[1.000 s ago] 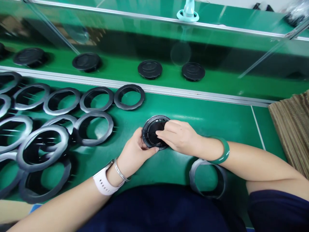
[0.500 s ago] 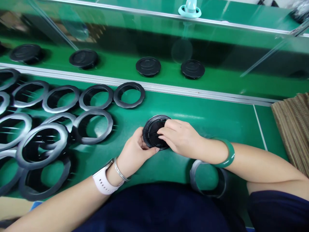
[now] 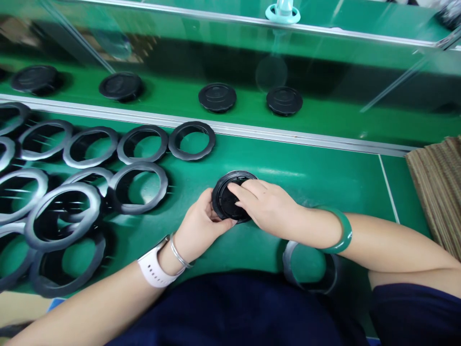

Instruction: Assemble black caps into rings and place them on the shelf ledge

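Head cam, looking fwd & down at green bench mat (image 3: 334, 187). Black round plastic cap (image 3: 225, 204) held btwn both hands, just in front of torso, above or on mat; contact w/ mat hidden, can't tell which. L hand (image 3: 200, 223) cupped against cap's left rim, fingers (image 3: 212, 216) curled round edge. R hand (image 3: 268, 206) over top of cap, fingers (image 3: 245, 188) spread across its face, tips touching. Hands together, both clamped on cap, no gap btwn them at cap's near side.

Around hands: dark grey scalloped rings (image 3: 139, 187) lying flat in loose cluster on mat, left of hands, several overlapping. Lone ring (image 3: 191, 140) at cluster's far right end, just below alu rail (image 3: 273, 136). One more ring (image 3: 293, 269) beside body, partly under R forearm (image 3: 378, 242). Beyond rail, row of black ridged discs (image 3: 217, 97) well apart on lower green shelf (image 3: 162, 93), behind clear panel (image 3: 230, 53) w/ reflections. Teal round fitting (image 3: 283, 14) at top edge. Brown ribbed cloth (image 3: 435, 192) at far right of mat.

On L wrist: white watch strap (image 3: 153, 269) & thin silver bangle (image 3: 177, 252). On R wrist: green jade bangle (image 3: 341, 239). Navy top (image 3: 230, 307) along bottom of view.
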A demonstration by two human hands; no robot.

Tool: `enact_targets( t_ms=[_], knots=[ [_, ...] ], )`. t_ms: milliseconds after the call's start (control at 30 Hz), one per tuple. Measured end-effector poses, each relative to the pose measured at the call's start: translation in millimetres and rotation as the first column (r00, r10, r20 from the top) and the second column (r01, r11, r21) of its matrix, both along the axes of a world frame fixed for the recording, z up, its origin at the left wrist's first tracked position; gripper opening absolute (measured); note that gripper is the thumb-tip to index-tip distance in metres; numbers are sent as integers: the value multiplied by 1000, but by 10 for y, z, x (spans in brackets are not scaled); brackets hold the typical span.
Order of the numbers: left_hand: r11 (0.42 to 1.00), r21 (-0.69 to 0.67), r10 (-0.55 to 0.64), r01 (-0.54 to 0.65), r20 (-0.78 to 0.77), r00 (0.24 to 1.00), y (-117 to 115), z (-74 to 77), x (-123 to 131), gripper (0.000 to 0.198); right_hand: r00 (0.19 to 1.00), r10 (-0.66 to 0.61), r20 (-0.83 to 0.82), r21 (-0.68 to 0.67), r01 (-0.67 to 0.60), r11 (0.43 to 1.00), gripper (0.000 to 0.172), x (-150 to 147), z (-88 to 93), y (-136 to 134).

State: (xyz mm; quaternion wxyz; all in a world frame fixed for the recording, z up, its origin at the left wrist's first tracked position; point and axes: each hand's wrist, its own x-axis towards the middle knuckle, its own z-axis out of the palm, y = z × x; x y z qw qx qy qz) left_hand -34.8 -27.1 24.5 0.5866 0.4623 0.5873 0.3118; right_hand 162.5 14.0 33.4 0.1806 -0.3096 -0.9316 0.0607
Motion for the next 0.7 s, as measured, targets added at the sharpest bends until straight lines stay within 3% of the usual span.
enact_targets(
  t_ms=[267, 433, 533, 633, 700],
  knots=[
    [1000, -16, -7, 9, 92, 996, -6, -16, -2, 58, 986, 11, 165, -12, -9, 1000, 41, -34, 79, -15],
    [999, -1, -37, 38, 93, 995, -23, -17, -7, 60, 995, 94, 37, 52, -95, 994, 29, -12, 59, 62],
    [1000, 16, -9, 7, 114, 993, -25, -28, 10, 59, 988, 31, -151, 50, -24, 998, 22, 18, 34, 131],
    [998, 38, 39, -43, 105, 994, -18, -43, 19, 60, 900, -192, -391, -148, 144, 978, 26, 48, -20, 211],
    [998, 43, 48, -52, 83, 995, -15, -56, 11, 63, 859, -322, -398, -380, 165, 910, 31, 55, -68, 256]
  ],
)
